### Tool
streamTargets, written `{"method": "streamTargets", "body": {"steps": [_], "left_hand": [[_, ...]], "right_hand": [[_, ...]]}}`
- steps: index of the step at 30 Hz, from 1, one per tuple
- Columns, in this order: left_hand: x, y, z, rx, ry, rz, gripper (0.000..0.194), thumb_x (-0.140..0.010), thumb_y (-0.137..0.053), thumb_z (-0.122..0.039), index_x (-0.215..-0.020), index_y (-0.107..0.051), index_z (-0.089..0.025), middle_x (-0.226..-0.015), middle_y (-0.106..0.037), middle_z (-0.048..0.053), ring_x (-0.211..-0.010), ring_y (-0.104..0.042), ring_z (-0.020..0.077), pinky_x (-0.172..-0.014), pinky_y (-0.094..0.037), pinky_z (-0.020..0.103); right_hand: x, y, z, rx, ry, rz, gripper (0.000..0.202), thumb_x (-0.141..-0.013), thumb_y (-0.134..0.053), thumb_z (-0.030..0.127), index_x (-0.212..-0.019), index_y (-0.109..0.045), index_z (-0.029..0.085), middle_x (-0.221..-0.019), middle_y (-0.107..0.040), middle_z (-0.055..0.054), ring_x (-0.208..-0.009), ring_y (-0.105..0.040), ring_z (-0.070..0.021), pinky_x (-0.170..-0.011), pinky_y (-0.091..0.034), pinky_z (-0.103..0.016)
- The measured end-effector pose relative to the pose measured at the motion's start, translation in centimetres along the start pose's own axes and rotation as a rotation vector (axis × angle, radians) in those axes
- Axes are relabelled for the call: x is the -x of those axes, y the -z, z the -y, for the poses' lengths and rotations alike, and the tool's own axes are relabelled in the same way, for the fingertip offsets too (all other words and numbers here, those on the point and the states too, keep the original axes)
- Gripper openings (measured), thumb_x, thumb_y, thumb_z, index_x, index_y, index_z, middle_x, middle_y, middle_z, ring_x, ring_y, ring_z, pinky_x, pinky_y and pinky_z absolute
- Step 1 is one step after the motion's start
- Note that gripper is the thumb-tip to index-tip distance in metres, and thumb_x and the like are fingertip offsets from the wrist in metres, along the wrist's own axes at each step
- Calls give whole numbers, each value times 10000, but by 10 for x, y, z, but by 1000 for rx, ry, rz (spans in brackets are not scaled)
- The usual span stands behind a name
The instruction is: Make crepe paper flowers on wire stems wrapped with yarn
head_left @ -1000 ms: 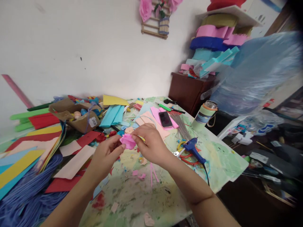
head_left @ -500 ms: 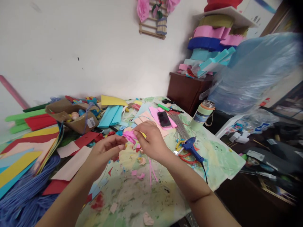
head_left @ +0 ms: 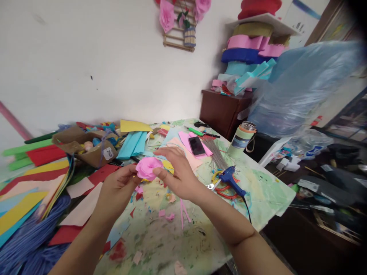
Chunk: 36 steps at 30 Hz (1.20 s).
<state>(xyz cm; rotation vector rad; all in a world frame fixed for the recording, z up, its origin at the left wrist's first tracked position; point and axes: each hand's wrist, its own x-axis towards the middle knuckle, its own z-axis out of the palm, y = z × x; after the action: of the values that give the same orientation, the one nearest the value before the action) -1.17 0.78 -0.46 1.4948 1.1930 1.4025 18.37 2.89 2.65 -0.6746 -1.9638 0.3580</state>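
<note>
A pink crepe-paper flower (head_left: 149, 168) with layered, ruffled petals faces up above the table. My left hand (head_left: 120, 185) pinches it at its left underside, and the fingertips are partly hidden behind the petals. At the flower's right edge is the thumb of my right hand (head_left: 177, 173). The fingers of that hand are spread and curved above the flower, apart from the thumb. Below the hands lie pink paper scraps (head_left: 166, 215) and two thin pink strips (head_left: 184, 212).
A blue glue gun (head_left: 232, 181) and scissors (head_left: 211, 186) lie to the right, near thin wire stems (head_left: 213, 151). Beyond are a phone (head_left: 196, 146) and a bottle (head_left: 241, 141). Coloured paper sheets (head_left: 83, 208), blue cord (head_left: 43, 229) and a cardboard box (head_left: 99, 158) crowd the left.
The pink flower has turned so its open petals face up. My right fingers have let go of their pinch and spread apart, while my left hand has closed on the flower's side.
</note>
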Motion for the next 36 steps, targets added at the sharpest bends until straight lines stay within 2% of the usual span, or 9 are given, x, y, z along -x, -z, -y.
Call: {"method": "streamTargets", "body": {"steps": [3,6,11,15,20,25,30,34,36], "left_hand": [[0,-3,-1,74,9,-28,213,-728,-760,-315,-914,-716,-219,-867,-710,28,-803,-624,178,-741,-496,261],[0,-8,-7,247,59,-45,272,-665,-816,-311,-902,-723,-215,-874,-706,28,-820,-616,167,-759,-511,251],[-1,-12,-17,647,298,-77,240,-561,-877,-246,-686,-690,-164,-678,-624,3,-680,-581,114,-699,-540,209],[-3,-13,-21,834,455,-146,133,-663,-782,-112,-730,-674,-150,-670,-583,-5,-629,-565,91,-625,-540,197],[-6,-11,-17,877,418,-214,86,-738,-706,-81,-754,-643,-138,-726,-585,-5,-631,-555,82,-584,-519,189],[-4,-10,-15,883,374,-215,109,-732,-728,-97,-785,-642,-139,-743,-585,-12,-629,-538,71,-583,-512,181],[1,-15,-23,868,361,-217,123,-709,-740,-86,-751,-639,-141,-709,-588,-12,-615,-545,83,-553,-512,187],[3,-21,-28,839,401,-260,94,-734,-685,-38,-727,-652,-126,-696,-620,1,-575,-556,71,-550,-523,178],[5,-24,-29,826,435,-278,102,-739,-665,-21,-728,-662,-122,-699,-637,5,-571,-571,67,-550,-527,166]], "right_hand": [[0,0,3,-8,-4,39,351,-937,-504,425,-1164,-571,166,-1152,-630,-93,-1124,-530,-206,-990,-377,-374],[0,0,5,-6,-19,41,351,-943,-495,416,-1181,-562,167,-1155,-626,-93,-1120,-527,-206,-980,-380,-379],[0,-1,3,25,-72,107,326,-916,-550,389,-1165,-579,181,-1158,-631,-88,-1115,-528,-220,-968,-383,-390],[-1,-7,1,48,-116,140,287,-904,-573,363,-1101,-622,160,-1111,-660,-94,-1066,-557,-225,-946,-389,-391],[1,-28,1,49,-103,330,179,-882,-607,325,-915,-695,173,-873,-720,-58,-842,-619,-205,-780,-421,-335],[8,-47,-3,15,-35,389,139,-853,-636,264,-756,-693,182,-761,-713,-41,-780,-626,-189,-726,-407,-299],[7,-45,-4,-13,-82,306,103,-846,-630,227,-770,-686,186,-742,-701,-23,-729,-612,-165,-695,-402,-279],[4,-38,-1,-59,-174,96,94,-825,-673,276,-822,-651,185,-820,-673,-22,-824,-593,-174,-804,-419,-319],[3,-37,0,-124,-205,13,184,-776,-725,289,-898,-632,188,-919,-653,-30,-921,-575,-186,-872,-421,-347]]}}
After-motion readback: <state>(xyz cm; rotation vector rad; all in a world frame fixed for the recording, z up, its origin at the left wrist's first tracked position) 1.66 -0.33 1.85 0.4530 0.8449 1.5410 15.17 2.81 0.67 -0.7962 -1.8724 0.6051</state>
